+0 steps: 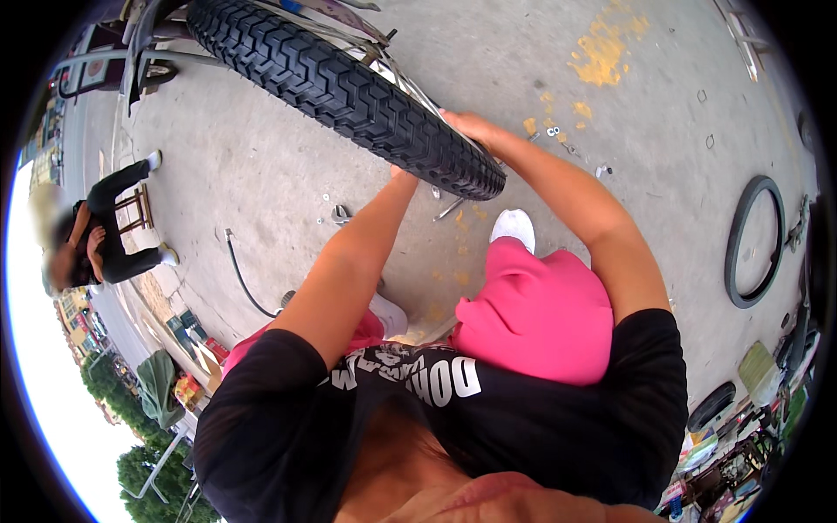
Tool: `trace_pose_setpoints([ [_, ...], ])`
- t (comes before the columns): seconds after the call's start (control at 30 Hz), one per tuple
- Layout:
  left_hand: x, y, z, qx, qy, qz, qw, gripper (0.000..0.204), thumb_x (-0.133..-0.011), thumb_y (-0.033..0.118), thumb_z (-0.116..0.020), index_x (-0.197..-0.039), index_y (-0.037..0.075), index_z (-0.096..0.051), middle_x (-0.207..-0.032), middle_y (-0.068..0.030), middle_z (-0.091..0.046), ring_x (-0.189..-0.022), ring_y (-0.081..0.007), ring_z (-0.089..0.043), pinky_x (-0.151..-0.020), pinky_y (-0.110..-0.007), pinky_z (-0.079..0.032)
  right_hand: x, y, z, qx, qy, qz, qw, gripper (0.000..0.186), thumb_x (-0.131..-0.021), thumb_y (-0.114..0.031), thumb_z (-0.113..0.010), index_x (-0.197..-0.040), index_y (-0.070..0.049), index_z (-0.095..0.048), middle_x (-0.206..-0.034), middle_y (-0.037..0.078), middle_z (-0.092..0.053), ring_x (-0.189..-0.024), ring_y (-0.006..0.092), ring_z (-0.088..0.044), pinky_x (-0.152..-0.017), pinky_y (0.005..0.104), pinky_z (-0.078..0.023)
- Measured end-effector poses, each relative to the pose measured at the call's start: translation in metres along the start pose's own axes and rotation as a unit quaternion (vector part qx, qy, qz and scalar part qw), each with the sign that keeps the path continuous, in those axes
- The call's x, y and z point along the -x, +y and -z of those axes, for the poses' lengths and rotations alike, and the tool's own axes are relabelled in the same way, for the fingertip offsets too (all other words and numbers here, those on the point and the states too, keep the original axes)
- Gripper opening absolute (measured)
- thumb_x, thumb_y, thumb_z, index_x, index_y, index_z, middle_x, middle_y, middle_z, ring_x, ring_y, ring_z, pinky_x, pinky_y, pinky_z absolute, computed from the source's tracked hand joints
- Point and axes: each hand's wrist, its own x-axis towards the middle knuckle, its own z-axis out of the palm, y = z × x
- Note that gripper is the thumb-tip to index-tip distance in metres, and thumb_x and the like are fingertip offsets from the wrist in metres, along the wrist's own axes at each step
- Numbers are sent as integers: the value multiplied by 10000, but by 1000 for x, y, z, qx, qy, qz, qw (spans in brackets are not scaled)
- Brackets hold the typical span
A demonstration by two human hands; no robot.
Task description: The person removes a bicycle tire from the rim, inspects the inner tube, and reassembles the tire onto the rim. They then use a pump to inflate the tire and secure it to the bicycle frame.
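Observation:
A bicycle wheel with a knobbly black tyre point(349, 96) slants across the upper middle, raised in front of me. My right hand point(472, 128) is at the wheel's right side, by the metal rim and stays point(418, 94). Its fingers curl in against the wheel and are partly hidden. My left hand point(399, 173) reaches under the tyre's left side, and the tyre hides nearly all its fingers. On the concrete beneath lie a metal rod-like tool point(449, 209) and a small metal part point(340, 214). Some nuts or washers point(553, 132) are scattered to the right of my right hand.
A loose black tyre point(739, 261) lies on the floor at right, near a cluttered pile of parts point(724, 453). A black hose point(237, 270) curves at left. Further left, a person point(105, 218) sits on a wooden stool point(132, 209). My white shoe point(513, 228) is below the wheel.

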Motion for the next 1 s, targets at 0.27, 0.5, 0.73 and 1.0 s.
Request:
trace_pose_setpoints([
  [0.27, 11, 34, 71, 297, -228, 343, 861, 260, -736, 204, -640, -690, -51, -611, -569, -124, -597, -435, -216, -601, -414, -324, -511, -26, 19, 23, 8, -12, 1, 1000, 597, -885, -493, -527, -1069, 67, -618, -1011, 178, -643, -832, 222, -629, -743, 380, -494],
  [0.5, 99, 17, 114, 336, -415, 382, 754, 298, -795, 241, -670, -879, -41, -621, -665, -129, -641, -524, -239, -651, -412, -316, -501, -15, 8, -5, -100, -8, 14, 995, 532, -937, -450, -457, -1085, 42, -597, -945, 140, -644, -766, 208, -623, -691, 364, -507],
  [0.73, 21, -13, 170, 625, -119, 331, 697, 533, -906, 409, -541, -1247, 8, -455, -1078, -189, -602, -886, -263, -638, -693, -359, -511, -35, 16, 5, -75, -90, 39, 992, 541, -944, -461, -430, -1182, 10, -550, -1089, 156, -614, -952, 216, -600, -832, 363, -474],
  [1.0, -65, 39, 266, 770, 49, 183, 609, 352, -947, 220, -507, -1161, -54, -451, -1006, -141, -591, -924, -240, -599, -760, -361, -500, -57, -46, 30, 411, 231, 288, 834, 472, -911, -406, -488, -1012, 38, -612, -862, 124, -655, -777, 278, -615, -750, 409, -486],
])
